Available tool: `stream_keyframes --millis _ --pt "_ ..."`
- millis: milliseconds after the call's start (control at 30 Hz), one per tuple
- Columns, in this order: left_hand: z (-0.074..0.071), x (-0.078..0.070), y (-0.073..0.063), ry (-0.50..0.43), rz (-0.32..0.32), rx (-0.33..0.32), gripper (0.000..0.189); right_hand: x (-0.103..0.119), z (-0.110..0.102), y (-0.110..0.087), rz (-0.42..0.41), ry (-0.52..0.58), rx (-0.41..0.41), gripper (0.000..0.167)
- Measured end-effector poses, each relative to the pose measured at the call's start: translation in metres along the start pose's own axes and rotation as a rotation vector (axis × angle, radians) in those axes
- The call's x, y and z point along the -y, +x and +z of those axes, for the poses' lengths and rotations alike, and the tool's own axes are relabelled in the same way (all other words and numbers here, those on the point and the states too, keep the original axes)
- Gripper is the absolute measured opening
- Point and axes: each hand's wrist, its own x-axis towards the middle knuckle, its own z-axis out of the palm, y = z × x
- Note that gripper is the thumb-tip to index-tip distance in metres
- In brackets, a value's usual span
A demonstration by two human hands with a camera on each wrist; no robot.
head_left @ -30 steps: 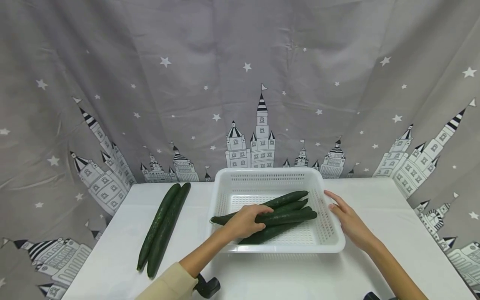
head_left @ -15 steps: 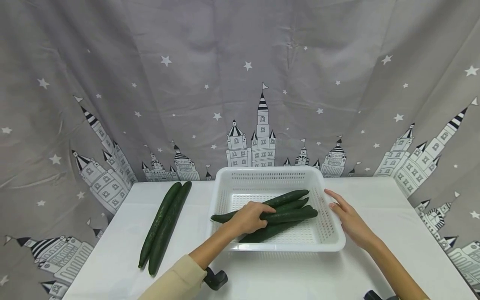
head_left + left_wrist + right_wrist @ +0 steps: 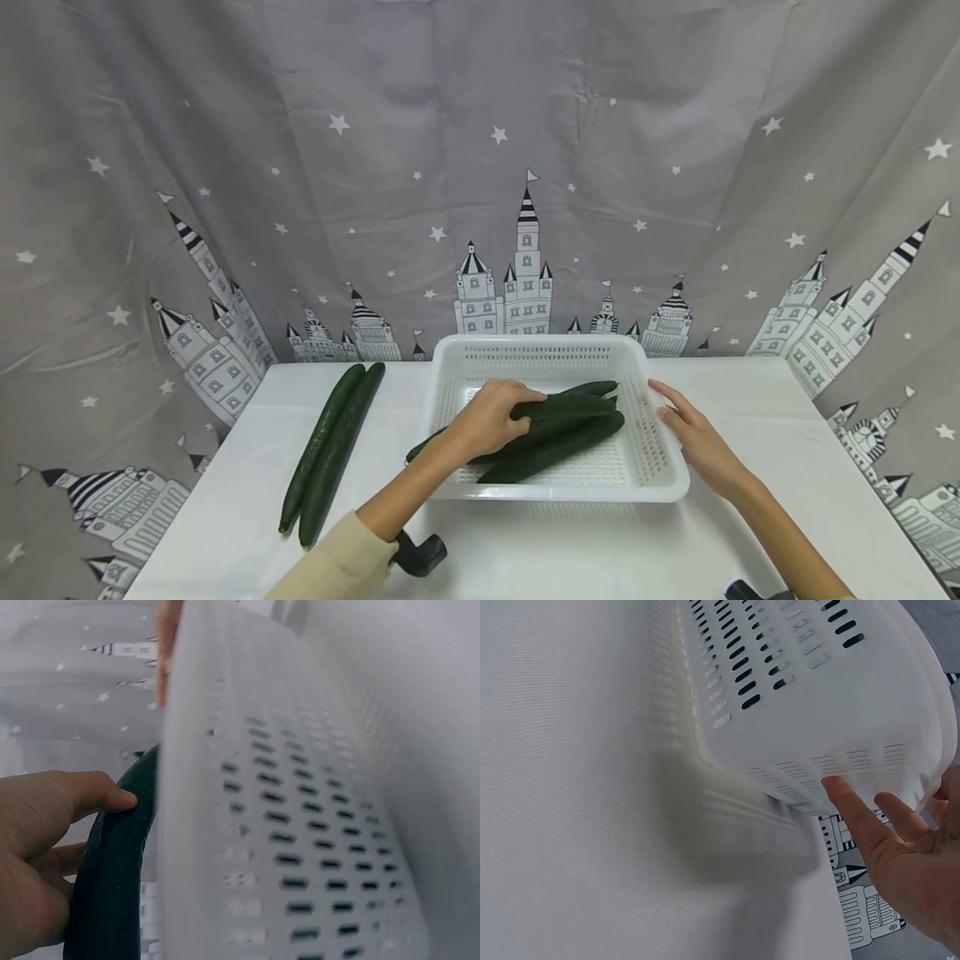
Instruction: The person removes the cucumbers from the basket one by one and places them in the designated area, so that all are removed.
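My left hand (image 3: 491, 419) grips a dark green cucumber (image 3: 573, 407) from above, over the white plastic basket (image 3: 555, 493). In the left wrist view, thumb and fingers lie on opposite sides of that cucumber (image 3: 109, 892), which rises above the basket's rim. Under and behind it, other cucumbers (image 3: 558, 454) lie in the basket, partly hidden by the hand. At the basket's right side, my right hand (image 3: 701, 446) touches the outer wall. Its fingertips (image 3: 836, 786) rest against the slotted plastic with the fingers extended, as the right wrist view shows.
Two long cucumbers (image 3: 337, 454) lie side by side on the white table (image 3: 247, 475), left of the basket. Behind the table hangs a grey curtain (image 3: 375, 200) printed with castles and stars. Black wrist mounts (image 3: 418, 554) show below the forearms.
The left hand has taken a cucumber and lifted it slightly off the others, shifting a little left. Cucumbers beneath have shifted. The right hand stays at the basket's side.
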Motion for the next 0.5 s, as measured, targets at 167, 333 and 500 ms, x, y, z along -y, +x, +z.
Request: stream_keyframes --millis 167,333,500 --pt "-0.021 0.006 -0.016 -0.07 -0.031 -0.136 0.039 0.001 0.001 0.0 0.004 -0.014 -0.003 0.059" --pt "-0.043 0.021 -0.035 -0.097 -0.115 -0.284 0.039 0.002 0.001 0.0 0.005 -0.022 -0.007 0.059" --pt "-0.063 0.043 -0.059 -0.11 -0.218 -0.375 0.041 0.001 0.001 -0.001 0.01 -0.017 -0.004 0.059"
